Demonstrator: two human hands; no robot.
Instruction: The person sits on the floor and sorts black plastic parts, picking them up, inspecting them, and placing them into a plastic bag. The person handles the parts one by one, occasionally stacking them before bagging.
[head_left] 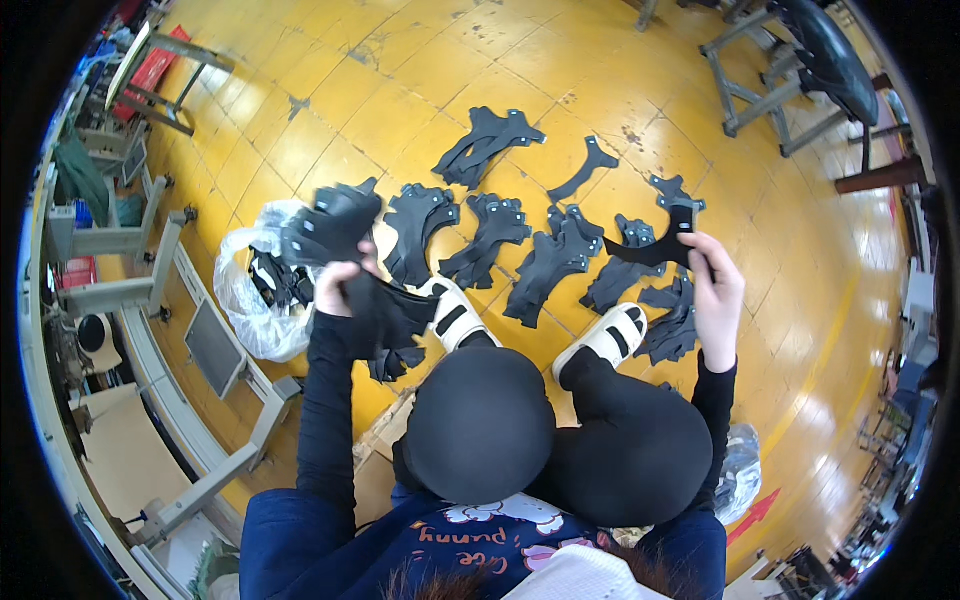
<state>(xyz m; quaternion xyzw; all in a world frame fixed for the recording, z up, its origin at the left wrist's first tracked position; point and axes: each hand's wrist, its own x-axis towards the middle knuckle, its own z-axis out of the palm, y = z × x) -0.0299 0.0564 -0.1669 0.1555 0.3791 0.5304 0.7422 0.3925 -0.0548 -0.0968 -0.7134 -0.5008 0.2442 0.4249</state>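
My left hand is closed around a bunch of black cut fabric pieces with small pale tags, slightly blurred. More black cloth hangs below that hand. Between the thumb and fingers of my right hand is one curved black fabric piece, held over the piles at the right. Piles of similar pieces lie on the yellow floor before me, among them a far pile, a middle pile and a near one. A single curved piece lies apart.
A clear plastic bag with black pieces inside stands left of the piles. My white sandals are close to the nearer piles. Grey metal frames line the left side. A black-seated stool stands at the far right.
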